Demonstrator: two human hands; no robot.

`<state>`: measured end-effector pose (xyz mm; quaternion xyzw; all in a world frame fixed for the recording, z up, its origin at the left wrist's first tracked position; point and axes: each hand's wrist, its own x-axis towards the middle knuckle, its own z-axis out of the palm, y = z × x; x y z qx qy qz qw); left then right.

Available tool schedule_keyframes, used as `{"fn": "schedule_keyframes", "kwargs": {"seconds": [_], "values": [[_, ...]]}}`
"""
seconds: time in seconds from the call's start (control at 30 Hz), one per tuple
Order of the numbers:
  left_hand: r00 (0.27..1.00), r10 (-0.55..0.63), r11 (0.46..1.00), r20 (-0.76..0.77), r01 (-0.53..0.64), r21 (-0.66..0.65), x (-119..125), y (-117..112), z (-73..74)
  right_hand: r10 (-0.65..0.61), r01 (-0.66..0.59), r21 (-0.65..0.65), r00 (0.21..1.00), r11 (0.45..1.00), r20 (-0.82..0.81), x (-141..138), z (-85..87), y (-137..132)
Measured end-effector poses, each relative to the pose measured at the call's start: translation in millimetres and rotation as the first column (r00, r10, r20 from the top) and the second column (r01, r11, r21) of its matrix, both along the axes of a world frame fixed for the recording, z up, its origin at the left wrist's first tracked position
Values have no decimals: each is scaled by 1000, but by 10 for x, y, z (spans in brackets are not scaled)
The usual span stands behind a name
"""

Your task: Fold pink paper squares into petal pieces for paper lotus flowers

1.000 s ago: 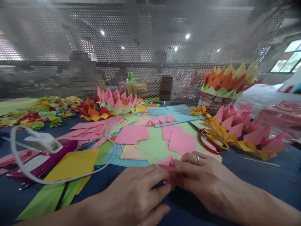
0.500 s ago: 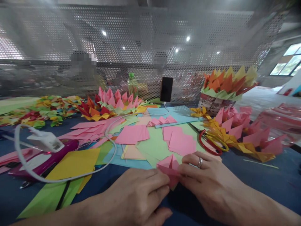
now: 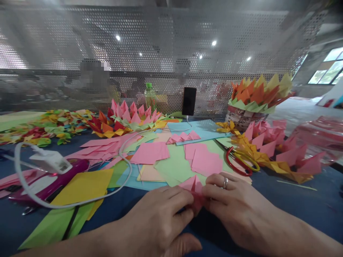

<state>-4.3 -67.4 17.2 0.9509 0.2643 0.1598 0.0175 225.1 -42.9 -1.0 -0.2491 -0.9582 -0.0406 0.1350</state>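
Note:
A small folded piece of pink paper [image 3: 195, 185] is between my two hands at the near edge of the paper pile, its pointed top facing away from me. My left hand [image 3: 163, 217] grips its left side with bent fingers, which cover part of it; the thumb lies lower, apart from the paper. On the other side my right hand [image 3: 230, 203], with a ring on one finger, pinches the right edge. Just beyond lie square pink sheets [image 3: 207, 161] and a light green sheet [image 3: 171, 166]. A row of small pink folded pieces [image 3: 183, 137] rests farther back.
Red-and-yellow-handled scissors [image 3: 237, 160] lie to the right, near pink and gold folded pieces [image 3: 284, 153]. A white cable [image 3: 80, 206] loops across the left from a purple power strip [image 3: 76, 166]. A phone [image 3: 189, 101] and bottle [image 3: 150, 97] stand behind, before a perforated metal screen [image 3: 160, 46].
My left fingers have moved up and over the lower left part of the folded pink paper, covering more of it. The right hand stays nearly in place, still pinching.

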Motion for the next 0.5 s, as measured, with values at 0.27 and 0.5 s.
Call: {"fn": "schedule_keyframes", "kwargs": {"seconds": [0.27,0.5], "values": [[999,-34,999,-3,35,25,-53,-20,8,-1,-8,-98,995,995,-98,38,31,18],[998,-29,999,50,27,37,-63,-16,-24,-127,87,-261,982,961,-137,39,110,84]]}}
